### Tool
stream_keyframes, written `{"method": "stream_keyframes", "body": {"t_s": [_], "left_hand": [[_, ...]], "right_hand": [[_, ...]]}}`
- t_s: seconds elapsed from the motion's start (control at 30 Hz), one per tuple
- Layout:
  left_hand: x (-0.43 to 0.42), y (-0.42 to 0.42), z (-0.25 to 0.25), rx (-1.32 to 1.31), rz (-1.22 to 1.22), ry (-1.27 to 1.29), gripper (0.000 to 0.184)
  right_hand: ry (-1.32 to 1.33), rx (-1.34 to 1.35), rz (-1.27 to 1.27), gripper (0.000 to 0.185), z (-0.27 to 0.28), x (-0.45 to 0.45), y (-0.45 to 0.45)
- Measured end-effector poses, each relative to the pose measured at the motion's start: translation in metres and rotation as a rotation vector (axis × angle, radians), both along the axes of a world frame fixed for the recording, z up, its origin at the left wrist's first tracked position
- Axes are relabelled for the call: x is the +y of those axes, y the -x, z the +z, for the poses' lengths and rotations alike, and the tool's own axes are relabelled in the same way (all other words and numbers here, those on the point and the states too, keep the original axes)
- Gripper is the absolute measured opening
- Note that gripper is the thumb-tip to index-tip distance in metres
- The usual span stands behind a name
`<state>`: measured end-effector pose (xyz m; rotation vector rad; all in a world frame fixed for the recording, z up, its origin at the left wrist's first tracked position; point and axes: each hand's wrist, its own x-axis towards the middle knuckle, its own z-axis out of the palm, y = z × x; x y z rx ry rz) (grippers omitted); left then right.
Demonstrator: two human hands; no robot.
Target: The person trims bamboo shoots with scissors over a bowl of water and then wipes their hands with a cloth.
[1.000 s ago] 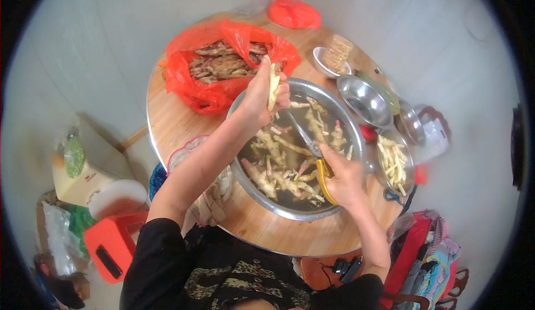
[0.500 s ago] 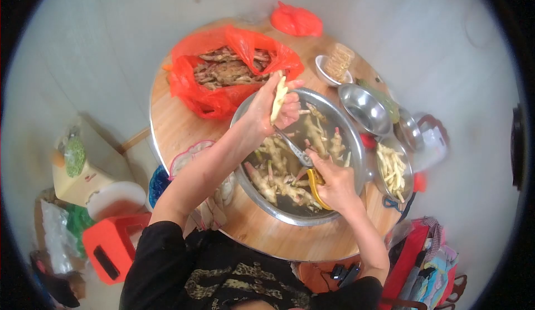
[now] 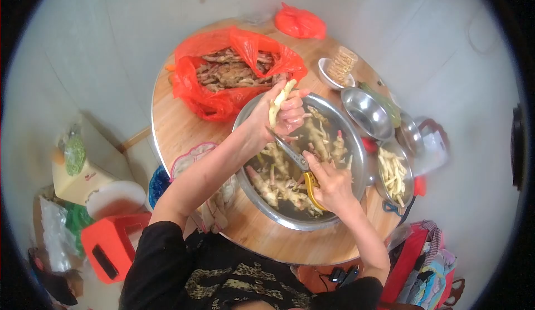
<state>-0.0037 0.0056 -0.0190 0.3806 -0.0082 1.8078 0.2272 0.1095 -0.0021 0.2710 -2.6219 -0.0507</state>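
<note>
A pale, peeled piece of young ginger [image 3: 280, 103] is gripped in my left hand [image 3: 292, 113], fingers curled around it above the basin's far side. My right hand [image 3: 333, 187] is closed on scissors [image 3: 298, 158] with yellow handles. Their blades point up and left to the ginger's lower end; whether they touch it I cannot tell. Below both hands is a large metal basin [image 3: 261, 212] of water, with several knobbly ginger roots [image 3: 319, 137] lying in it.
An open red plastic bag [image 3: 212, 107] holds brown, soil-coloured roots. On the right are a bowl of peeled ginger pieces [image 3: 393, 175], a metal bowl [image 3: 366, 113] and a white bowl [image 3: 323, 68] with a clear container. Cloth gloves [image 3: 214, 212] lie at the table's left edge.
The ginger in my left hand has tilted, its upper end further right. The scissors have turned slightly, showing more of the blades. The whole view has shifted a little.
</note>
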Motion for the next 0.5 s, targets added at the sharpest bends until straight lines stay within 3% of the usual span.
{"method": "stream_keyframes", "body": {"t_s": [0.13,0.2,0.23,0.27,0.3,0.33,0.4,0.43,0.5], "left_hand": [[-0.007,-0.001,0.007,0.054,0.078,0.069,0.054],[-0.009,-0.002,0.015,0.349,0.136,0.239,0.052],[-0.012,-0.009,0.025,0.352,0.124,0.240,0.052],[-0.014,-0.019,0.035,0.508,0.173,0.399,0.047],[-0.014,-0.027,0.039,0.666,0.219,0.557,0.041],[-0.009,-0.031,0.035,0.672,0.198,0.556,0.041],[0.000,-0.035,0.022,1.033,0.307,0.438,0.025],[0.000,-0.036,0.020,1.074,0.273,0.421,0.018],[0.000,-0.048,0.021,1.152,0.295,0.343,0.020]], "right_hand": [[0.181,0.055,-0.010,0.066,0.003,0.011,-0.001],[0.278,0.138,-0.025,0.061,0.006,0.017,0.004],[0.341,0.223,-0.111,0.053,0.009,0.020,0.008],[0.403,0.307,-0.201,0.044,0.013,0.024,0.012],[0.672,0.145,-0.313,0.034,0.016,0.031,0.014],[0.677,0.151,-0.333,0.034,0.023,0.032,0.018],[1.035,0.059,-0.361,0.033,0.041,0.029,0.031],[1.043,0.066,-0.377,0.033,0.043,0.033,0.037],[1.272,0.032,-0.210,0.034,0.045,0.039,0.045]]}}
